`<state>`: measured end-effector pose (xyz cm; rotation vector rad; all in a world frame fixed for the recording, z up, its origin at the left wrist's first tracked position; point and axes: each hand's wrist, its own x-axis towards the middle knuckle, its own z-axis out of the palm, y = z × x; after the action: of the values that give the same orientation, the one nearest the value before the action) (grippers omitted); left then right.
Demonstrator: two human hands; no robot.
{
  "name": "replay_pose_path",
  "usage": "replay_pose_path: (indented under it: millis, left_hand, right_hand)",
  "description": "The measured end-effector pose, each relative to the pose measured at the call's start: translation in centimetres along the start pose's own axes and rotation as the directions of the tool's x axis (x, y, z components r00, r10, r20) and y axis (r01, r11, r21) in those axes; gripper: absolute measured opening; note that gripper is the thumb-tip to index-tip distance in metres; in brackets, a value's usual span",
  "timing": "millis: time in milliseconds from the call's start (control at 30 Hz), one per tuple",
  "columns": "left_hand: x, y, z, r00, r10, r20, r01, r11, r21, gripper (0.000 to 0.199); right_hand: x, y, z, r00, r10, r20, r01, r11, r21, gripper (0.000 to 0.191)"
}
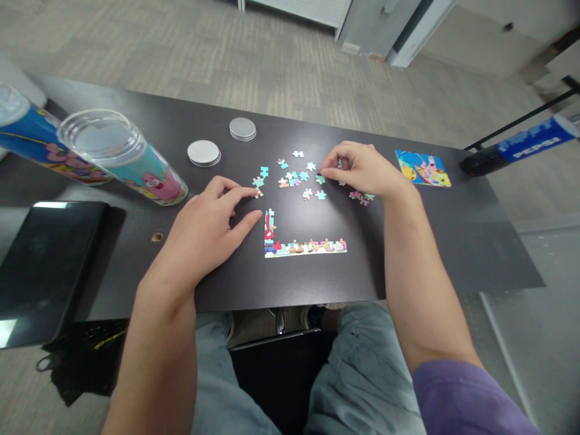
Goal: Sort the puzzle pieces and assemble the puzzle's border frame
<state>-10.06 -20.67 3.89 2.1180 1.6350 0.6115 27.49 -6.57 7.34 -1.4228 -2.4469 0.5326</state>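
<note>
A partly joined jigsaw puzzle (312,248) forms an L on the dark table, its short arm on the left and its long arm along the near side. My left hand (208,223) rests beside it with thumb and index finger apart, the index fingertip touching a small puzzle piece (258,194). Beyond the L, several loose puzzle pieces (293,178) are scattered. Over their right side, my right hand (360,169) has thumb and index tip close together near a teal piece (320,179); anything pinched there is hidden. More pieces (362,198) lie partly under that hand.
Two clear-lidded cartoon canisters (154,175) stand at the left, behind a black tablet-like device (49,266). White round discs (203,153) lie at the back. To the right are a cartoon picture card (423,168) and a Pepsi bottle (521,145) near the table's far edge.
</note>
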Motion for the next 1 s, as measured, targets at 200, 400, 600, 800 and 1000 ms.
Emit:
replay_pose_path:
  millis: [200,400,600,800,1000]
  left_hand:
    - [0.1,0.0,-0.1,1.000,-0.001,0.013,0.001,1.000,-0.001,0.050]
    - [0.1,0.4,-0.2,0.999,-0.029,0.017,0.029,1.000,-0.007,0.050]
    - [0.0,0.6,-0.3,1.000,-0.018,0.014,0.018,1.000,-0.002,0.050]
    - [-0.2,0.7,-0.3,1.000,0.031,0.000,-0.031,0.999,0.009,0.042]
    - [-0.2,1.0,-0.1,0.998,0.054,0.022,-0.053,0.998,-0.037,0.032]
  right_hand:
    - [-0.2,0.3,-0.4,0.999,0.006,0.036,-0.006,1.000,0.012,0.024]
    - [-0.2,-0.2,-0.3,0.998,0.013,0.062,-0.017,0.998,0.061,0.021]
    - [-0.2,-1.2,-0.1,0.991,0.066,0.114,-0.082,0.986,0.145,0.020]
    - [-0.1,-1.5,0.0,0.989,0.095,0.117,-0.110,0.985,0.133,0.034]
    - [-0.5,-1.0,-0.6,0.986,0.116,0.119,-0.131,0.983,0.127,0.017]
